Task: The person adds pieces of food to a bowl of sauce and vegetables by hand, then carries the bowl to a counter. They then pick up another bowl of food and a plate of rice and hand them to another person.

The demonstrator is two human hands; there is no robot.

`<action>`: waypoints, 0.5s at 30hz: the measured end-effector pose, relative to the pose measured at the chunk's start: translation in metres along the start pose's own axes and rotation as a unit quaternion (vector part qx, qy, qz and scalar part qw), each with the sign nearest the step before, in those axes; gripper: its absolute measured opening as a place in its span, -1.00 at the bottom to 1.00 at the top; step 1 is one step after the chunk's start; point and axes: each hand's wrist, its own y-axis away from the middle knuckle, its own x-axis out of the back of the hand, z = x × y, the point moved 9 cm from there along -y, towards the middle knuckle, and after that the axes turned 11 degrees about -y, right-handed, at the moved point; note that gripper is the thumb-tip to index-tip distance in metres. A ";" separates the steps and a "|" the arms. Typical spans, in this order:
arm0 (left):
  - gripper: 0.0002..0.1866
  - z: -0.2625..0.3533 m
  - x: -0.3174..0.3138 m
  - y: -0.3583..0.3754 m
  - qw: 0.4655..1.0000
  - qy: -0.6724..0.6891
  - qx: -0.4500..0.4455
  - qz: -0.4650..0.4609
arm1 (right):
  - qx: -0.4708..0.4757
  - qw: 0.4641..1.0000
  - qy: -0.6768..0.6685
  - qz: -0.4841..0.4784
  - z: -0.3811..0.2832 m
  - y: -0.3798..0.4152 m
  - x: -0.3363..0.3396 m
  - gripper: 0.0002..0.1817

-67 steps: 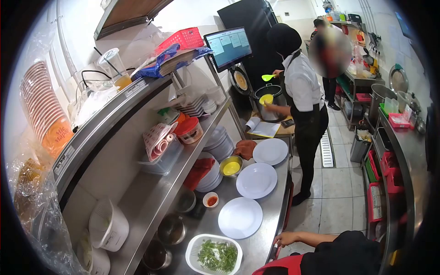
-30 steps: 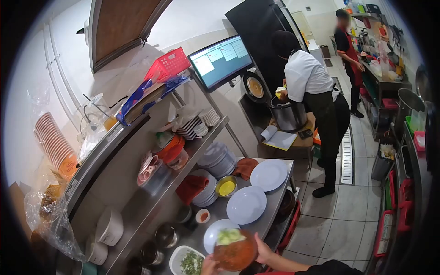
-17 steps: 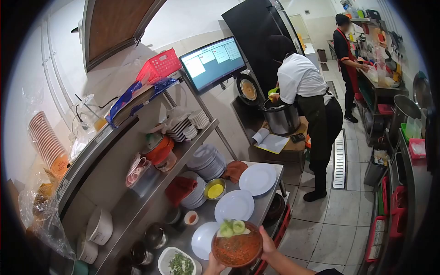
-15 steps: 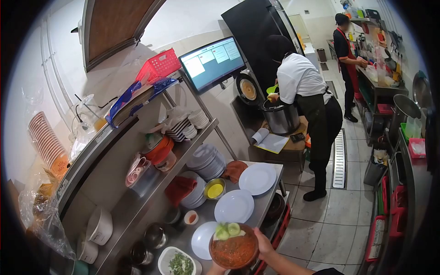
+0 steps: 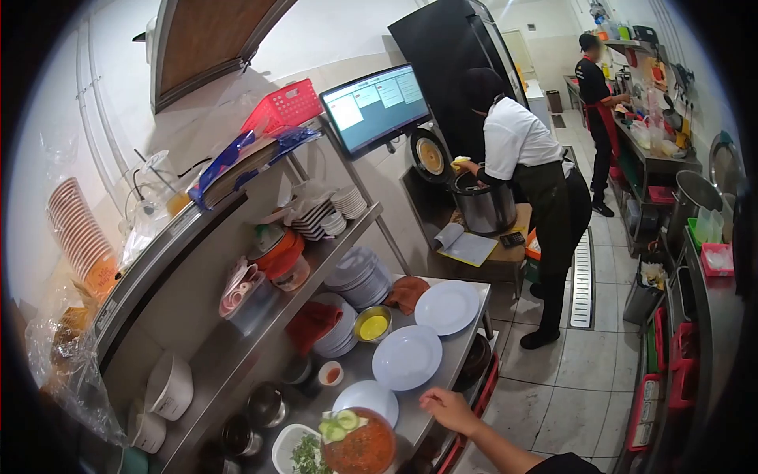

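A brown bowl of red chili sauce (image 5: pixel 365 449) with cucumber slices (image 5: pixel 339 425) on one side sits at the bottom edge of view, partly cut off. It overlaps the rim of a white tub of chopped green herbs (image 5: pixel 304 452). My right hand (image 5: pixel 448 409) is off to the right of the bowl, apart from it, holding nothing, its fingers loosely bent and pointing left. Close to this hand are a small white plate (image 5: pixel 371 399) and a larger white plate (image 5: pixel 407 358). My left hand is out of view; whether it touches the bowl is hidden.
Another plate (image 5: pixel 446 308), a bowl of yellow stuff (image 5: pixel 373 324) and a sauce cup (image 5: pixel 331 374) stand on the steel table. A shelf (image 5: pixel 312 268) overhangs its left side. One person (image 5: pixel 521 150) bends over a large pot (image 5: pixel 483 207); another person (image 5: pixel 596 103) works farther back.
The bowl has moved down and left, and my right hand has let go of it. My left hand has left the view. The person at the pot has shifted their arm.
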 end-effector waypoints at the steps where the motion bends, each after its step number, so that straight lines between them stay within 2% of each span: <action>1: -0.39 0.011 0.012 0.005 1.000 0.003 -0.017 0.013 | -0.011 0.997 0.073 -0.021 -0.006 0.001 -0.003 -0.77; 4: -0.39 0.043 0.056 0.026 0.996 0.021 -0.066 0.056 | -0.049 0.984 0.147 -0.089 0.006 0.004 -0.031 -0.74; 5: -0.38 0.054 0.072 0.035 0.994 0.027 -0.084 0.070 | -0.053 0.984 0.130 -0.110 0.018 0.005 -0.046 -0.75; 9: -0.38 0.101 0.144 0.089 0.978 0.047 -0.159 0.129 | -0.028 0.949 0.176 -0.259 0.038 0.028 -0.145 -0.76; 15: -0.36 0.167 0.280 0.236 0.924 0.082 -0.304 0.219 | 0.034 0.826 0.207 -0.524 0.041 0.137 -0.334 -0.72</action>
